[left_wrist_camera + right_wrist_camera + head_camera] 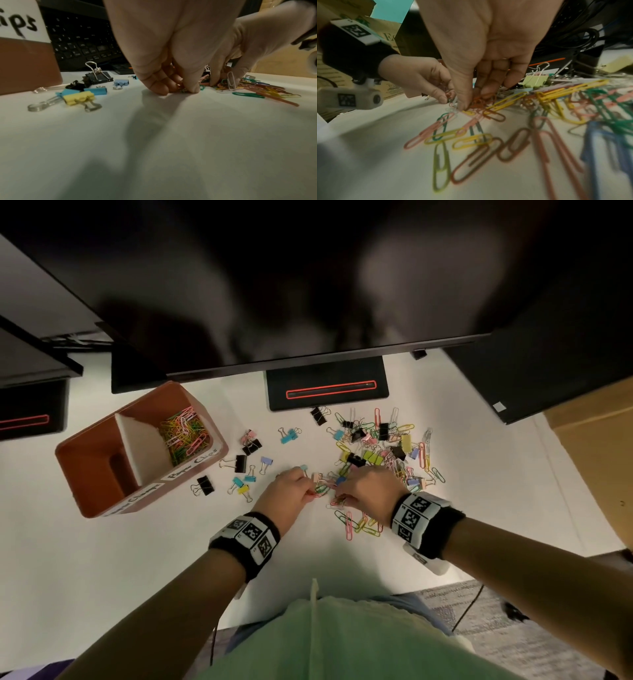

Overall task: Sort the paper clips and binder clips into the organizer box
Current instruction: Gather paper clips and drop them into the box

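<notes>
An orange organizer box (92, 470) stands at the left; its far compartment holds several coloured paper clips (183, 433). A mixed pile of paper clips and binder clips (376, 446) lies right of centre. Loose binder clips (241, 463) are scattered between box and pile. My left hand (310, 489) and right hand (339, 494) meet at the pile's near edge. The left hand (180, 88) pinches a small bunch of paper clips against the table. The right hand (471, 100) pinches orange and red paper clips (479, 101), its fingers curled down. More paper clips (471, 142) lie under the right wrist.
A black monitor (274, 285) overhangs the desk, its stand base (327, 388) just behind the pile. A keyboard (82, 44) sits behind the box. A cardboard box (596, 446) is at the right. The white table (154, 559) ends near my body.
</notes>
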Action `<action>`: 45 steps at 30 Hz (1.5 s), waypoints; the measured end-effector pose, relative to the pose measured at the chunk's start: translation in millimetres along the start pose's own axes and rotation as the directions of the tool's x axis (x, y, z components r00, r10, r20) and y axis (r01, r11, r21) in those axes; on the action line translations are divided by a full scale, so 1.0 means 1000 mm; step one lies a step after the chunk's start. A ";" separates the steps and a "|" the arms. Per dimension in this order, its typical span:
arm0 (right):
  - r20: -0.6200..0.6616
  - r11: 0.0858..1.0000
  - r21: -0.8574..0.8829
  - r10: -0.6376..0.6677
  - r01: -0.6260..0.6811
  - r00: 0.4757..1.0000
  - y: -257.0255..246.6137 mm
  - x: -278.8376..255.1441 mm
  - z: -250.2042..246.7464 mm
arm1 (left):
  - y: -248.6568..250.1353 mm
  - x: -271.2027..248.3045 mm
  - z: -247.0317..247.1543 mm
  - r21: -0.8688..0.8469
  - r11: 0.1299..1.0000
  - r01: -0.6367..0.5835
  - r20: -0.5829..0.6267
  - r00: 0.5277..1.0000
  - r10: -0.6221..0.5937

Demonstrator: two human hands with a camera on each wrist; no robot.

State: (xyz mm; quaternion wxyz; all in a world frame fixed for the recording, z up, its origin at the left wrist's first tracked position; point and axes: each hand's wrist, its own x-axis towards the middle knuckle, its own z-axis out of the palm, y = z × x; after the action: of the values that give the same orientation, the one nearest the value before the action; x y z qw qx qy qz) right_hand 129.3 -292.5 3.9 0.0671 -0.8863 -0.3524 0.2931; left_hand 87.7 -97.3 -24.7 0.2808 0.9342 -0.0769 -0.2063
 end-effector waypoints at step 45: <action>-0.327 0.970 0.222 -0.021 0.098 0.945 -0.092 0.061 -0.070 | -0.046 -0.091 -0.121 -0.180 0.983 0.043 -0.226 0.971 -0.084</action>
State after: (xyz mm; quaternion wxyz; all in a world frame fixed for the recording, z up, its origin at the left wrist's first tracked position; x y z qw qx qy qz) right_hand 150.5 -177.1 62.7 0.2373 -0.8967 -0.3262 0.1821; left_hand 58.6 24.3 72.6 0.3614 0.9259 0.0046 -0.1103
